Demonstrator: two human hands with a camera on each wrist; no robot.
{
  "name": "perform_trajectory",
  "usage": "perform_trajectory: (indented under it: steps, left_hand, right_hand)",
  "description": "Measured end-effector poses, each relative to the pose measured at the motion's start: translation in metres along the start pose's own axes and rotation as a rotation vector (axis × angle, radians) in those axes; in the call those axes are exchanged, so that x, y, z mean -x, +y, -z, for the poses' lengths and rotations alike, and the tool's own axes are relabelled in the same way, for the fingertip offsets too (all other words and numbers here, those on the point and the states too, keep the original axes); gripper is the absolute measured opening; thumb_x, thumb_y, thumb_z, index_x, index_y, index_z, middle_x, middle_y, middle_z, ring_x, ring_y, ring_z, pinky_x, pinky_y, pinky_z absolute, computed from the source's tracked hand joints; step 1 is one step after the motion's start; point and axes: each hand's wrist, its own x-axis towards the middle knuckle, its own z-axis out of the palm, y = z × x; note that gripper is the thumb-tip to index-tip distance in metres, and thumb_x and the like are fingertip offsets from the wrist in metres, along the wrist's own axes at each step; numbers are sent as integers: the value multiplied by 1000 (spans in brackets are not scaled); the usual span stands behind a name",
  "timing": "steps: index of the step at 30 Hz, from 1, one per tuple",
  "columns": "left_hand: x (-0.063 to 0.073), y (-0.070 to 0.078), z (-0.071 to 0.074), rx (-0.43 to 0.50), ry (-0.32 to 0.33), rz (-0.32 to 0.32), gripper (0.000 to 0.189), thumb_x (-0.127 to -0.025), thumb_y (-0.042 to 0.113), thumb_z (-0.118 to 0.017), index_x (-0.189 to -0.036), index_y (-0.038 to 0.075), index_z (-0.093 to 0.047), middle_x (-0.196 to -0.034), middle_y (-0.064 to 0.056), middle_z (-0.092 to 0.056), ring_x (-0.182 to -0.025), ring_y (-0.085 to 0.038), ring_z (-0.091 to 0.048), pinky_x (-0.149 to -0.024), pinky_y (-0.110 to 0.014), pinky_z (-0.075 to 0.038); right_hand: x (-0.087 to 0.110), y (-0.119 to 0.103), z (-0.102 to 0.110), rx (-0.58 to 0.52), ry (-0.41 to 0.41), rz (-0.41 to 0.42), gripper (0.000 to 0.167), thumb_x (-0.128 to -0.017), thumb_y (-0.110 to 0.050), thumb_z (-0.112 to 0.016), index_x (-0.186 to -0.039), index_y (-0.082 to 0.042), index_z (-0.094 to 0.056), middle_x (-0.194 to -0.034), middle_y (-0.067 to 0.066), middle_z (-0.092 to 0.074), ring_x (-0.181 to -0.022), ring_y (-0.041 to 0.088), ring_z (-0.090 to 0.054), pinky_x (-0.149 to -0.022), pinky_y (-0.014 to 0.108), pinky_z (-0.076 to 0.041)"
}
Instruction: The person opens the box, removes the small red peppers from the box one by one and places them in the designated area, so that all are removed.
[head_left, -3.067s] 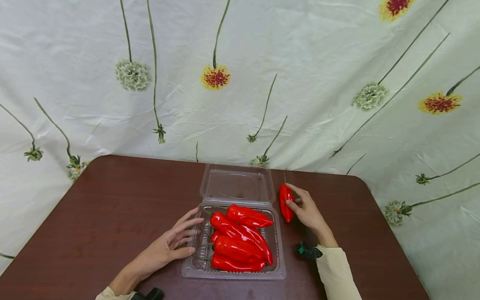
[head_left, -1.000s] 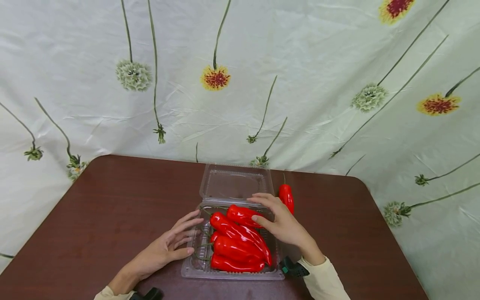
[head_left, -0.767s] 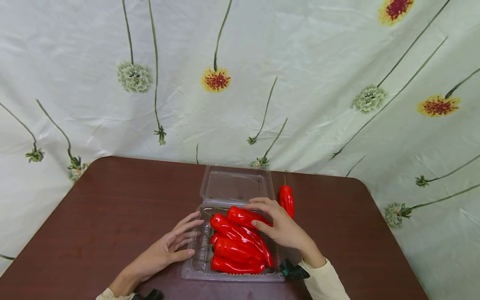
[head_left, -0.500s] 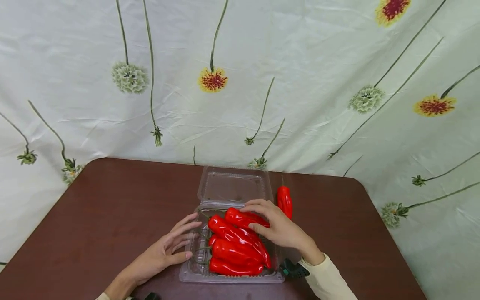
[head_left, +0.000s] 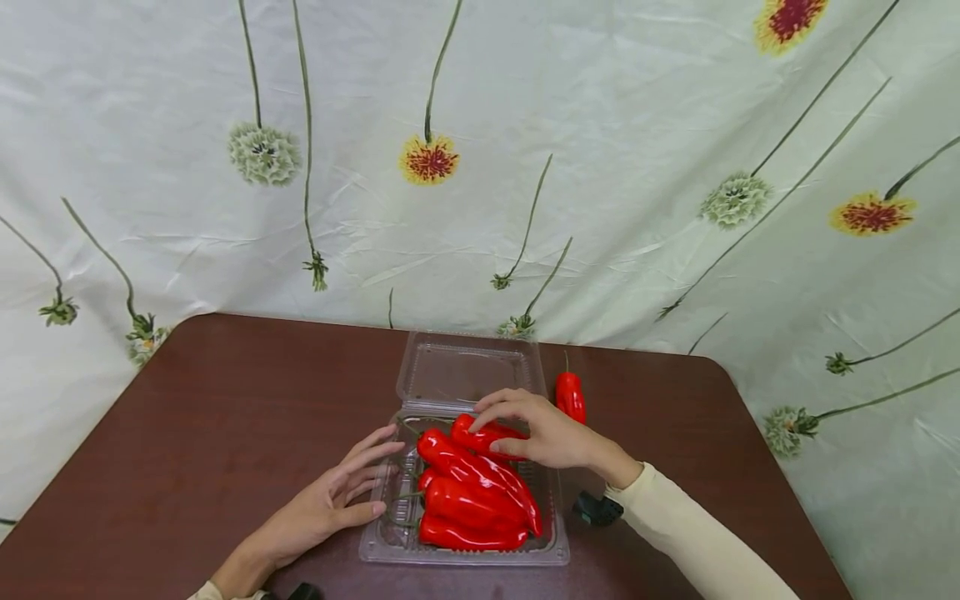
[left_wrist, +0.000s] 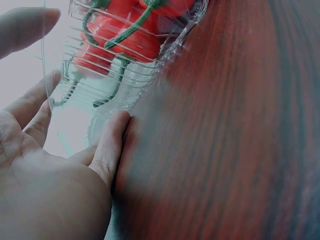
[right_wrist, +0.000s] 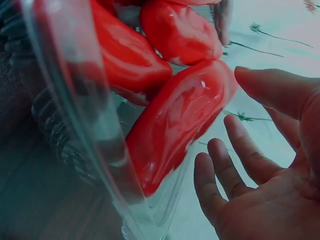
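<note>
Several glossy red peppers with green stems lie in a clear plastic clamshell box [head_left: 375, 550], its lid [head_left: 471, 371] folded back. My right hand [head_left: 543, 433] is over the rearmost pepper [head_left: 486, 435] in the box. In the right wrist view the thumb tip is beside this pepper [right_wrist: 185, 120], and the other fingers are spread, apart from it. My left hand [head_left: 330, 504] lies along the box's left side with fingers extended; in the left wrist view its fingertips [left_wrist: 119, 122] are against the clear wall. A single pepper [head_left: 570, 397] lies on the table right of the lid, partly hidden behind my right hand.
The brown wooden table [head_left: 247, 417] ends at a pale flower-printed cloth [head_left: 480, 208] hanging behind it. A dark device [head_left: 597, 508] is strapped at my right wrist, and another [head_left: 305, 592] shows at the left.
My right hand has left the lone pepper on the table and moved left over the rearmost pepper in the box. Most recently its fingers shifted slightly further left. The left hand has stayed in place.
</note>
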Motion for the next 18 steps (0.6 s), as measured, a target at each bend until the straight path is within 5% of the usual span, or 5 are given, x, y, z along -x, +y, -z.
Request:
perform_trajectory:
  steps: [9,18]
  left_hand:
    - [0,-2,-1,-5,4,-16,67,-99,1,-58,-158,11,-28,-169,-5,0,-140,-10,-42,-108,-14,-36]
    - [0,0,-1,1,10,-1,67,-99,1,-58,-158,10,-28,-169,-4,0,-138,-9,-43,-107,-15,-38]
  right_hand:
    - [-3,1,-4,60,-74,6,43,-89,-7,-73,-129,-20,-65,-145,5,-55,-133,24,-45,-105,47,-41]
    - [-4,0,-10,112,-95,2,44,-90,1,-68,-127,-23,-65,-149,3,-49,-134,25,-39,-102,46,-42]
